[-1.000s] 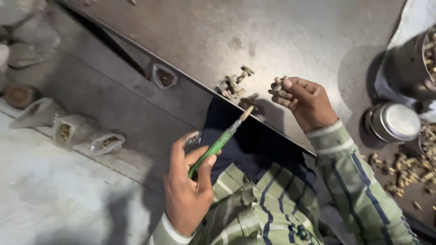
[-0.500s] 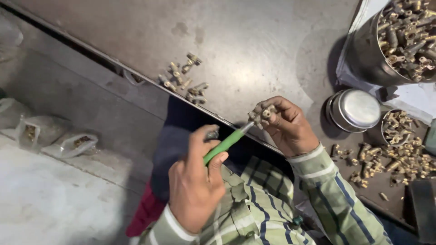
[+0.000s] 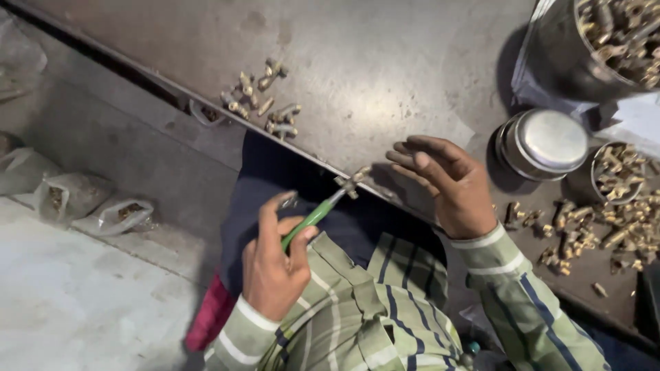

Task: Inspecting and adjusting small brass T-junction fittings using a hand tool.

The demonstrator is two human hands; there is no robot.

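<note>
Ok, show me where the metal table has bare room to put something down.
The widest bare patch of the table lies between the cluster of small brass fittings near its left edge and the big steel pot. It is crowded on the right: a round steel lid and scattered brass parts beside the right hand.

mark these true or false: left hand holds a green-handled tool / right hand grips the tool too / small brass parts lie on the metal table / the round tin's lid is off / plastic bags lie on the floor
1. The left hand holds a green-handled tool: true.
2. The right hand grips the tool too: false; it rests open on the metal table.
3. Small brass parts lie on the table: true.
4. The round tin has its lid off: false; its lid is on.
5. Plastic bags lie on the floor: true.
</note>
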